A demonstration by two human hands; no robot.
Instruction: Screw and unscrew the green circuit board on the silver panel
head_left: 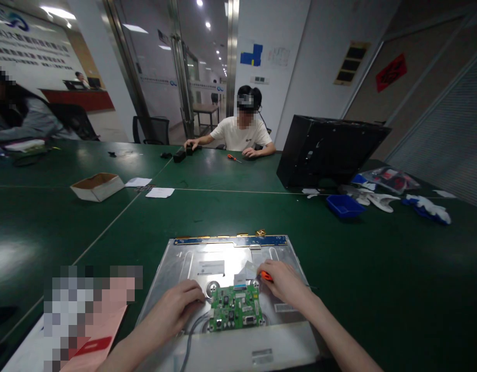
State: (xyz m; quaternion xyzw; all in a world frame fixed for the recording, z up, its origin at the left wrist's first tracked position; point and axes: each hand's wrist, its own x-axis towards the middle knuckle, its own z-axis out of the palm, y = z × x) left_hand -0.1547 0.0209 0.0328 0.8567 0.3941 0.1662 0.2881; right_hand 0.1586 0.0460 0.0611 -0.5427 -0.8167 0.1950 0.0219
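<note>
A silvery metal display panel [172, 268] lies on the green table in front of me, with a blue strip board [269, 241] along its far edge. On it sits a green circuit board [236, 305]. My left hand [186, 299] is at the board's left edge, fingers curled beside a grey cable [190, 341]; what the fingertips pinch is too small to make out. To the right of the board's upper corner, my right hand [281, 279] is closed round an orange-handled screwdriver [266, 276].
Papers [102, 330] lie at the near left. Farther off are an open carton [97, 187], a blue tray [345, 205], gloves [428, 207] and a large black casing [327, 150]. Across the table sits a person [242, 134] near another screwdriver [234, 158].
</note>
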